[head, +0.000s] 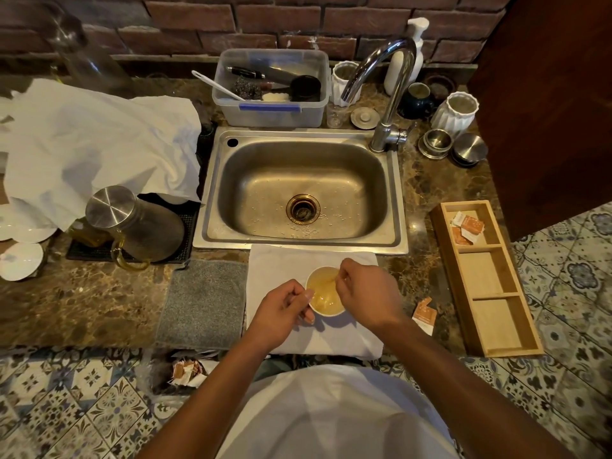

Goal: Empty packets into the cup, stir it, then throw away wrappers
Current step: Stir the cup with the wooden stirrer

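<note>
Left hand (pixel 287 309), fingers curled, holds the rim of the cup (pixel 325 291); right hand (pixel 366 293) pinches a thin, blurred stirrer (pixel 332 279) over the amber liquid.

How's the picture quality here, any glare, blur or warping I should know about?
Head view: warm, dim light; strong wide-angle bending at the edges, curving the brick wall; glare on the faucet and sink rim; right hand and stirrer slightly smeared over the cup; left hand sharper.
</note>
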The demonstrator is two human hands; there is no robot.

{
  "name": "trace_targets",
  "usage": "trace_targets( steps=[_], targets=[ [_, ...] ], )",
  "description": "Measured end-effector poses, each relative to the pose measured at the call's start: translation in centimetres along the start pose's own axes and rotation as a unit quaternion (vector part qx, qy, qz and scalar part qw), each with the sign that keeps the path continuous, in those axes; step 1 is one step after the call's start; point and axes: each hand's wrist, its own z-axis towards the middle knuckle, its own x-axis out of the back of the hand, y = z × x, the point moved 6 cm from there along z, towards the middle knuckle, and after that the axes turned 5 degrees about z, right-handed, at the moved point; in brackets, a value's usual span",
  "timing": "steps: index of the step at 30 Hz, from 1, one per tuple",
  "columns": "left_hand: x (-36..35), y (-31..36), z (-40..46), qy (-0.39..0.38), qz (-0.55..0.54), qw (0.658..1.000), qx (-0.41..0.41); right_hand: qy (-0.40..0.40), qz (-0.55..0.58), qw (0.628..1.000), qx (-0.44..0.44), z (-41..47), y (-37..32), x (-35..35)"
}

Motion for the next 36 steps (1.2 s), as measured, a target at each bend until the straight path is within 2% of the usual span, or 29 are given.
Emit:
trace_targets(
  steps=[5, 11, 16, 20, 28, 33, 36],
  targets=[
    [0.1, 0.1, -0.1, 0.01, 0.001, 1.0, 0.002, -0.032, -0.031, 0.999, -0.002, -1.2, -0.3, -0.1],
    [0.2, -0.1, 0.0, 0.009, -0.004, 1.0, 0.001, -0.089, -0.013, 0.996, -0.011, -2.4, -1.5, -1.6],
    [-0.2, 0.5, 0.1, 0.0, -0.004, 1.0, -0.003, -0.055, 0.023, 0.998, -0.034, -2.2, -1.5, -1.6],
    [-0.6, 0.6, 0.2, -0.011, -0.013, 1.0, -0.002, -0.021, 0.003, 0.998, -0.061, -1.6, -0.5, -1.0],
    [-0.6, 1.0, 0.3, -0.006, -0.019, 1.0, 0.0, -0.029, -0.013, 0.996, -0.081, -2.4, 0.6, -0.5],
    [-1.0, 1.3, 0.3, -0.024, -0.003, 1.0, -0.002, -0.003, -0.008, 0.997, -0.072, -2.4, 0.6, -0.6],
    [-1.0, 1.4, 0.4, -0.028, 0.011, 1.0, -0.009, -0.028, -0.004, 0.998, -0.057, -2.1, -0.2, -1.1]
  ],
)
